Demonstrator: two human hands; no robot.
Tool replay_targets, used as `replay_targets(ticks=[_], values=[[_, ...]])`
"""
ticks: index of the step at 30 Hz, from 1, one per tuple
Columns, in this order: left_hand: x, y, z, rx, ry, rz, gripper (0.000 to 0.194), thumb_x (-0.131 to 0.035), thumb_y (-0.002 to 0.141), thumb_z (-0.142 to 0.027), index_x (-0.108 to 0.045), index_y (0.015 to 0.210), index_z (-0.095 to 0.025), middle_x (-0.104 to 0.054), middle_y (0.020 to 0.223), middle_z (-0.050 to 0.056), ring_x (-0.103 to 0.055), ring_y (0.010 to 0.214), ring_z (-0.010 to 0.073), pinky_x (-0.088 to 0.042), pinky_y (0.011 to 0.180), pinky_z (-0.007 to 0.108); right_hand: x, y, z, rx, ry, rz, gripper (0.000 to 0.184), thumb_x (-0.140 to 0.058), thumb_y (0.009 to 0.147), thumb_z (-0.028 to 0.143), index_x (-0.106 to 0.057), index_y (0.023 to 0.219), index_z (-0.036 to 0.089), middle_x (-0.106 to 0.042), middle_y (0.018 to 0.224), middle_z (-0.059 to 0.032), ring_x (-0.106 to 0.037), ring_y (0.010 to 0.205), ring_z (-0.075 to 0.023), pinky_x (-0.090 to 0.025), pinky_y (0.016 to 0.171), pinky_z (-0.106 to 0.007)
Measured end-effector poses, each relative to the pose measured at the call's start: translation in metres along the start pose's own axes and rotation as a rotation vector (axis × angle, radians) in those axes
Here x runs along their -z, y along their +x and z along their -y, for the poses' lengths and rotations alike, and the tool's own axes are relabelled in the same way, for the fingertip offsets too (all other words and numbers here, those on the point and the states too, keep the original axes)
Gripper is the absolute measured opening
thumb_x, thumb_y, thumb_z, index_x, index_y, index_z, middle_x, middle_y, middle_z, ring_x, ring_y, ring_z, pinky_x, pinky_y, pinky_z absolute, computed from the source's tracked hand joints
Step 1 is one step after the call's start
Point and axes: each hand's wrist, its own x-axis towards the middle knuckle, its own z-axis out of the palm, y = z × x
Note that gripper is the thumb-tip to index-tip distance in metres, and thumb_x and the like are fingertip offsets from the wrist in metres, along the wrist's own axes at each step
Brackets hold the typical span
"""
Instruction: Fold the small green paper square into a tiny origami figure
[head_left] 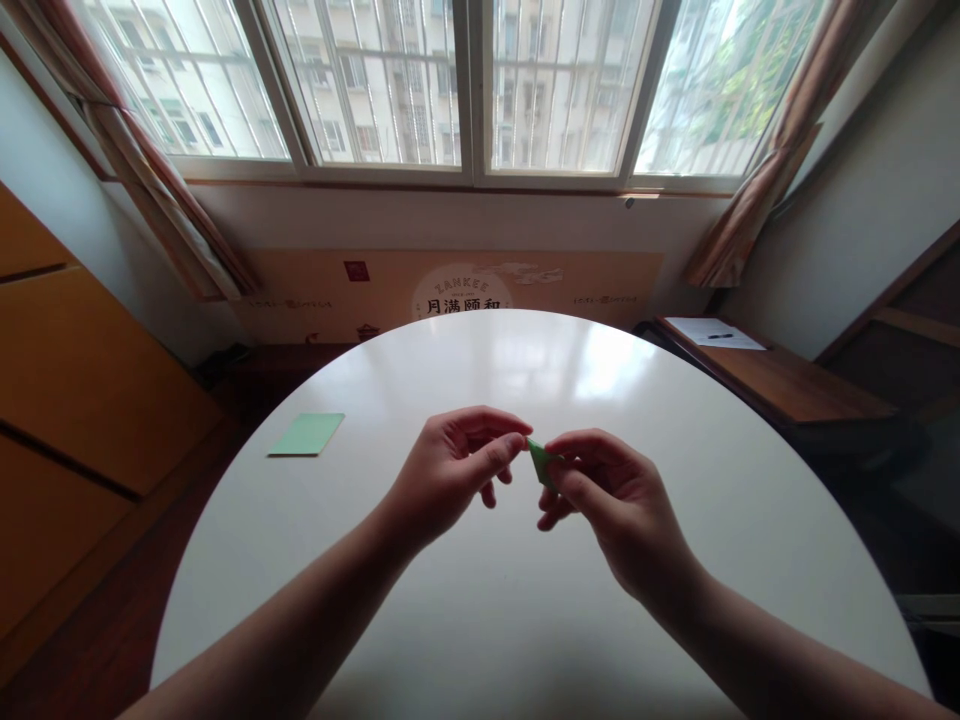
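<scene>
"Where do we see the folded green paper (541, 465)?"

"Raised above the white table (480, 620), between our hands, its long axis slanting from eleven o'clock to five."

"Which hand is nearer?"

"Our right hand (615, 495), thumb and fingers closed on the paper's body toward ten o'clock; our left hand (454, 465) pinches the eleven-o'clock tip."

"Our pose?"

"Hands angled inward, thumbs towards us, lower fingers loosely curled; a light-green square (307, 435) lies at our nine o'clock."
</scene>
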Motion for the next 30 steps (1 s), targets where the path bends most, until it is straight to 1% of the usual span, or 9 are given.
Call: replay_targets(ticks=[4,9,13,17,19,21,25,30], values=[[-0.0025,-0.0019,0.0004,-0.033,0.102,0.010,0.018,-0.074,0.080,-0.023,-0.073,0.096,-0.014,-0.068,0.073,0.004,-0.061,0.060,0.0126,-0.049,0.042,0.018,0.0002,0.0000,0.0009,-0.024,-0.014,0.013,0.008,-0.074,0.084,0.024,-0.070,0.090,0.020,-0.069,0.073,-0.0001,-0.068,0.062,-0.0156,-0.064,0.052,-0.029],[-0.0055,-0.0020,0.0034,-0.038,0.147,-0.016,0.016,-0.068,0.079,-0.015,-0.072,0.095,-0.015,-0.070,0.076,0.004,-0.064,0.064,0.0140,-0.050,0.044,0.017,0.0007,0.0011,0.0005,-0.053,-0.042,0.046,0.016,-0.076,0.083,0.031,-0.067,0.086,0.019,-0.068,0.072,-0.0003,-0.067,0.062,-0.0159,-0.063,0.053,-0.029],[-0.0066,-0.0025,0.0026,-0.049,0.176,-0.048,0.019,-0.067,0.076,-0.013,-0.072,0.094,-0.015,-0.071,0.074,0.004,-0.065,0.067,0.0156,-0.050,0.045,0.018,0.0013,0.0021,-0.0019,-0.081,-0.041,0.050,0.021,-0.078,0.082,0.034,-0.063,0.086,0.019,-0.067,0.071,0.0004,-0.068,0.064,-0.0171,-0.062,0.052,-0.029],[-0.0074,-0.0033,0.0010,-0.048,0.177,-0.056,0.019,-0.067,0.076,-0.013,-0.072,0.093,-0.014,-0.071,0.074,0.004,-0.064,0.064,0.0146,-0.050,0.046,0.018,0.0021,0.0027,-0.0030,-0.096,-0.050,0.055,0.023,-0.080,0.081,0.033,-0.063,0.086,0.019,-0.068,0.071,0.0005,-0.070,0.066,-0.0177,-0.062,0.054,-0.029],[-0.0071,-0.0026,0.0013,-0.022,0.143,-0.046,0.019,-0.069,0.077,-0.015,-0.072,0.095,-0.015,-0.071,0.073,0.003,-0.063,0.062,0.0135,-0.050,0.046,0.018,0.0022,0.0027,-0.0031,-0.096,-0.038,0.049,0.021,-0.079,0.082,0.033,-0.063,0.085,0.019,-0.068,0.072,0.0002,-0.070,0.065,-0.0173,-0.062,0.054,-0.029],[-0.0060,-0.0010,0.0020,0.033,0.070,-0.025,0.019,-0.071,0.079,-0.020,-0.072,0.097,-0.014,-0.070,0.073,0.003,-0.061,0.061,0.0130,-0.050,0.045,0.018,0.0020,0.0027,-0.0030,-0.090,-0.014,0.025,0.019,-0.078,0.082,0.033,-0.065,0.085,0.019,-0.069,0.072,0.0002,-0.069,0.062,-0.0167,-0.062,0.052,-0.028],[-0.0033,0.0028,0.0027,0.157,-0.069,-0.003,0.018,-0.073,0.079,-0.027,-0.074,0.091,-0.013,-0.070,0.077,0.006,-0.059,0.059,0.0122,-0.047,0.040,0.017,0.0014,0.0026,-0.0025,-0.079,0.015,-0.008,0.017,-0.078,0.081,0.031,-0.068,0.086,0.019,-0.070,0.073,-0.0004,-0.068,0.060,-0.0166,-0.062,0.050,-0.028],[-0.0019,0.0044,0.0030,0.214,-0.097,-0.004,0.020,-0.078,0.075,-0.030,-0.075,0.087,-0.014,-0.070,0.077,0.006,-0.058,0.058,0.0118,-0.045,0.039,0.017,0.0012,0.0020,-0.0019,-0.071,0.020,0.005,0.016,-0.078,0.081,0.031,-0.070,0.090,0.020,-0.071,0.076,-0.0013,-0.069,0.060,-0.0169,-0.063,0.050,-0.029]])
